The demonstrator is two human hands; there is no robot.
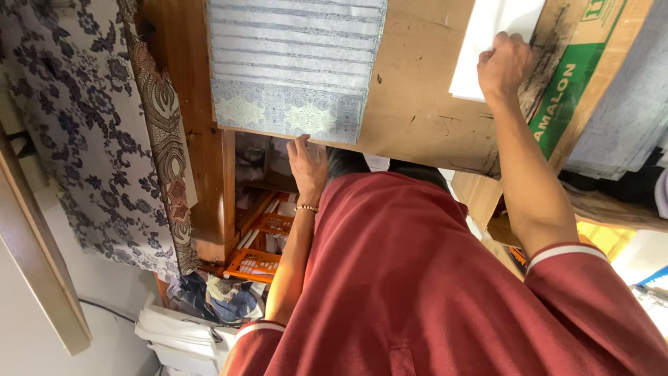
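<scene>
Nearest, a dark red shirt (417,278) with a white-striped cuff on each sleeve, filling the lower right. Left of it, low down, a white stack (177,334) and bundled cloth beside it.

Further in, orange crates (254,264) slotted into a wooden frame, under the left forearm. Beaded bracelet (306,207) at that wrist.

Left hand (308,163) raised with its back to the camera, fingers stretched out to the near edge of the board (417,104). Fingertips hidden at that edge, so cannot tell whether anything is gripped.

Right hand (504,66) farther off and to the right, curled closed, knuckles up, resting on the white sheet (480,49). Cannot tell whether the sheet's edge is pinched inside the fist.

Sheet lying flat on the brown, scuffed board, at its far right, plain and unprinted. On the board's left half, a grey-blue cloth (296,63) with fine stripes and a pale ornamented border along its near edge.

Just right of the sheet, a cardboard box (612,42), brown with a slanted green panel bearing white lettering, its edge dark and worn.

At far left, a dark floral fabric (76,118) hanging, with a brown patterned strip (163,125) beside it against a wooden post (202,139).
</scene>
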